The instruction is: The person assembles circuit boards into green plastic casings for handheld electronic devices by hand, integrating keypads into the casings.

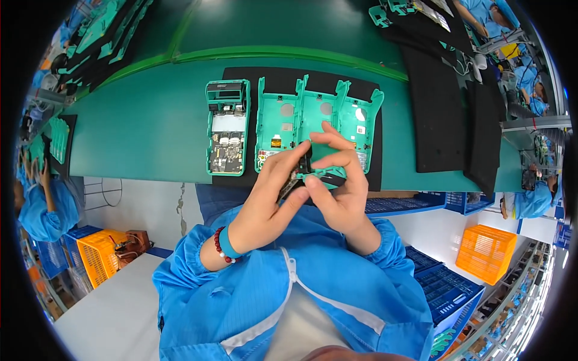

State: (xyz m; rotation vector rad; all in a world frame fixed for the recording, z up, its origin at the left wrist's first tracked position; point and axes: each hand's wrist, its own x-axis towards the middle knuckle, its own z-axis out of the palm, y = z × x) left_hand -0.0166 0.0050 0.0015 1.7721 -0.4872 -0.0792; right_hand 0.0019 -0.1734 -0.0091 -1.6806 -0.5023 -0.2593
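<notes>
Both hands meet over the near edge of the green bench. My left hand (272,194) pinches a small dark part (291,183) against a teal plastic piece (325,174), which my right hand (338,183) grips from the other side. Just beyond the hands, three teal device shells (317,117) lie side by side on a black mat (373,168). A fourth teal housing (227,127) with a circuit board inside sits to their left.
More black mats (442,114) lie at the right of the green bench (138,132). Orange crates (486,253) and blue crates (448,292) stand on the floor. Other workers in blue sit at the far left (45,204) and far right (533,201).
</notes>
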